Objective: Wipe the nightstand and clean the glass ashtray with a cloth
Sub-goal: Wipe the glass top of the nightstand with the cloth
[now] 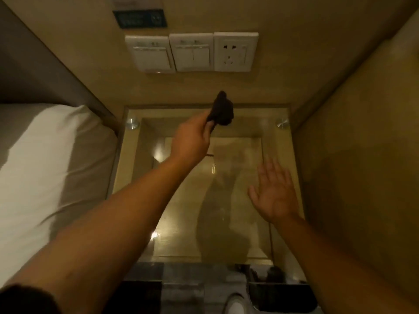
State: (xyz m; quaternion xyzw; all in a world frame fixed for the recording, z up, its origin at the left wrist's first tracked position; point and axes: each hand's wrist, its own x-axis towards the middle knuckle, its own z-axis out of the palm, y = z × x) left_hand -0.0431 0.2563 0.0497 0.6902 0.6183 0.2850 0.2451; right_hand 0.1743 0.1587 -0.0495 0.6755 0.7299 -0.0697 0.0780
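Observation:
The nightstand has a glass top [244, 159] held by round metal studs at its far corners. My left hand [192, 137] reaches over its far half and grips a bunched dark cloth [223, 109], which hangs near the back edge by the wall. My right hand [273, 191] hovers above the right side of the glass, palm up, fingers spread and straight, holding nothing. No ashtray shows in this view.
A bed with a white pillow [45, 159] borders the nightstand on the left. Light switches [172, 53] and a wall socket [234, 52] sit on the back wall. A tan wall [362, 155] closes the right side. A shoe [234, 303] is on the floor below.

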